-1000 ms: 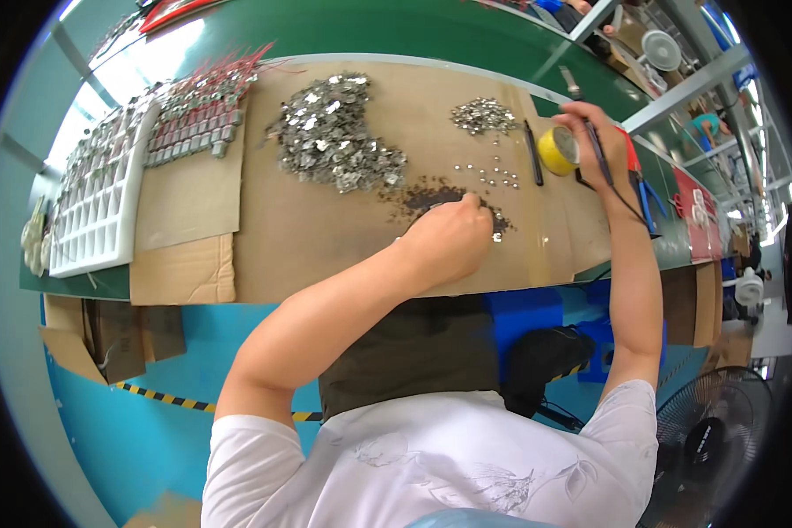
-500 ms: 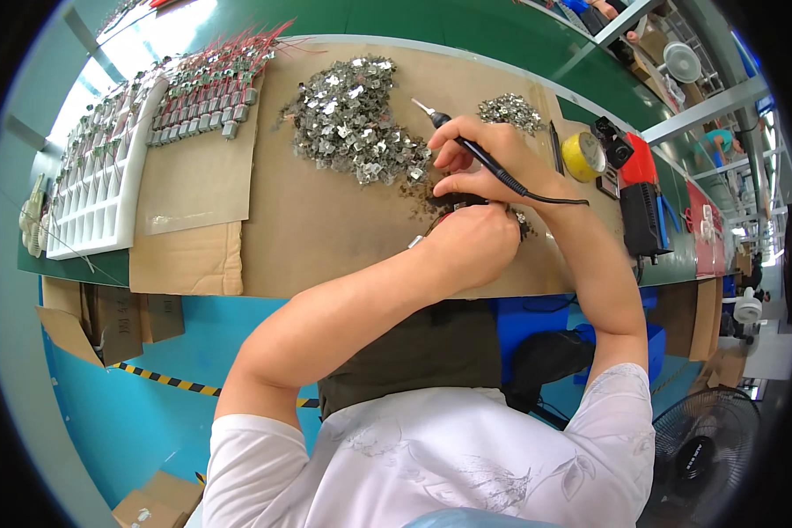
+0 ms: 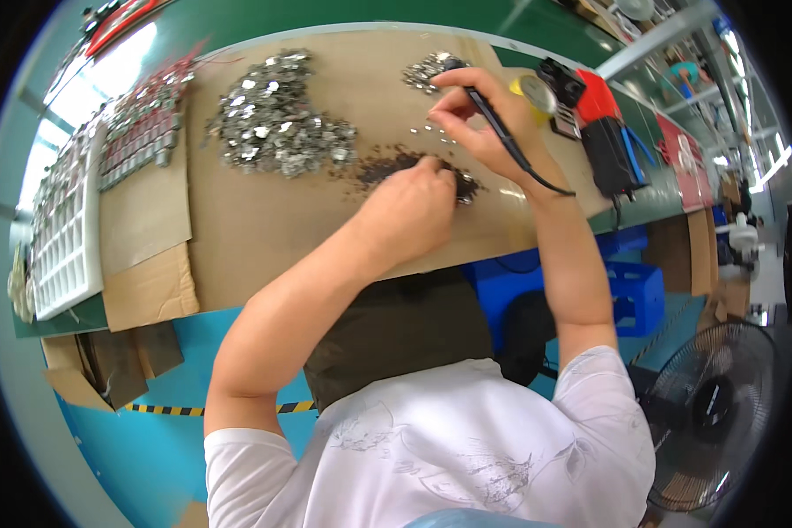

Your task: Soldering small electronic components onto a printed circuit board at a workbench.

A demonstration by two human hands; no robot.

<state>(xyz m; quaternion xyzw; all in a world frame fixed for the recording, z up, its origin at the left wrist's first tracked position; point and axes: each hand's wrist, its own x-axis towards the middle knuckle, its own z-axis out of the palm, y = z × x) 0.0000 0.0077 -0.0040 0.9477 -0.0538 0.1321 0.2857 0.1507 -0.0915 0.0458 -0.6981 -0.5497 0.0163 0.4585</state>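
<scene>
The right hand [image 3: 512, 114] has drawn away from the left hand [image 3: 409, 207] since half a second ago, when its fingers hung just beside the other's; now the two are clearly apart. It holds a soldering iron [image 3: 499, 129], the dark handle lying slantwise among its fingers and the cord trailing back past the wrist, while thumb and index finger leave a narrow gap between them. The iron's front end, earlier reaching toward the large heap of silvery metal pieces [image 3: 268, 119], now stands by the small pile of silvery parts [image 3: 424, 70]; its tip is too blurred to make out. A second ago the iron was held farther right, past the roll of yellow tape [image 3: 537, 95], which the right hand now partly covers. The left hand remains over the dark granules [image 3: 383, 170] spread on the cardboard sheet [image 3: 264, 229], its fingers bunched close; whether they grip anything cannot be told, since the back of the hand hides it. A red part and a small silvery one that showed by that hand half a second ago are out of sight. Loose silvery beads [image 3: 431, 130], then covered by the right hand, show again between the hands. The whole view has shifted too, bringing the tabletop [image 3: 656, 211] to a different slant.
</scene>
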